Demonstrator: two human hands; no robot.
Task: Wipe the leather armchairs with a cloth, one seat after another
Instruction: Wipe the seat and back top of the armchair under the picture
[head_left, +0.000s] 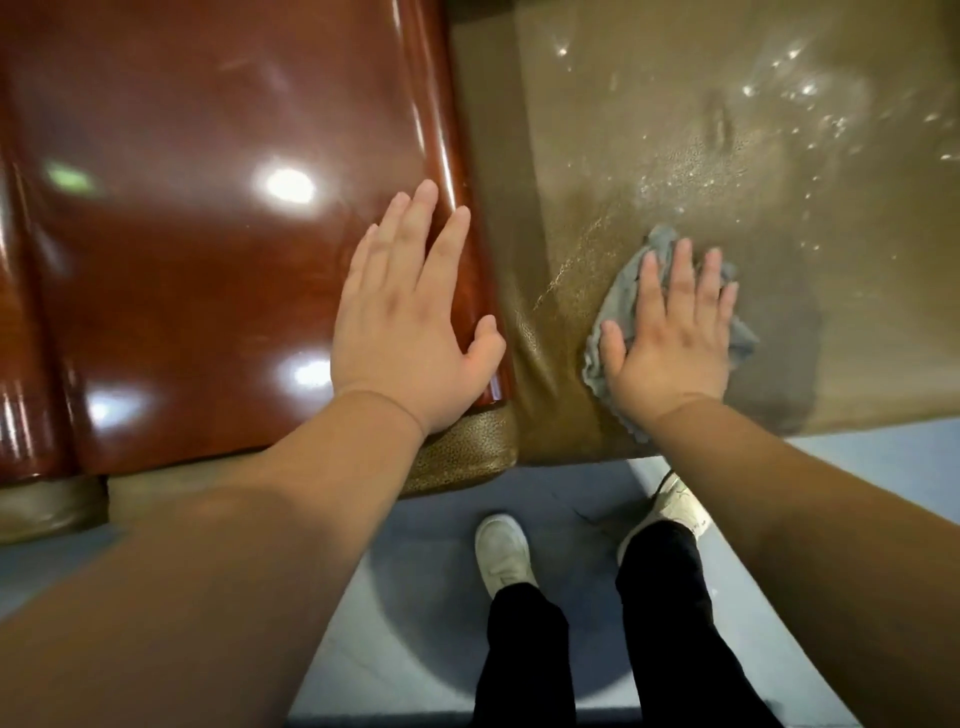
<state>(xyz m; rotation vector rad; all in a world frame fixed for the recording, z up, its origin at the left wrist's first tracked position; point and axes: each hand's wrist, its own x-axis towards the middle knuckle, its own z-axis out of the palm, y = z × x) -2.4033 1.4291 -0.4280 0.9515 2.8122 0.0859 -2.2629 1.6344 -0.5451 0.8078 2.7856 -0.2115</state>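
Observation:
A grey cloth (621, 296) lies on the brown leather seat (701, 145) of an armchair, near the seat's front left corner. My right hand (670, 338) presses flat on the cloth with straight, spread fingers. My left hand (410, 306) rests flat on the glossy red-brown wooden armrest top (208, 234) beside the seat, its thumb over the armrest's right edge. The seat leather shows shiny specks toward the back right.
A second polished wooden panel (21, 312) adjoins the armrest at the far left. Below the chair front is blue-grey floor (415, 597), where my two legs in dark trousers and pale shoes (501, 553) stand.

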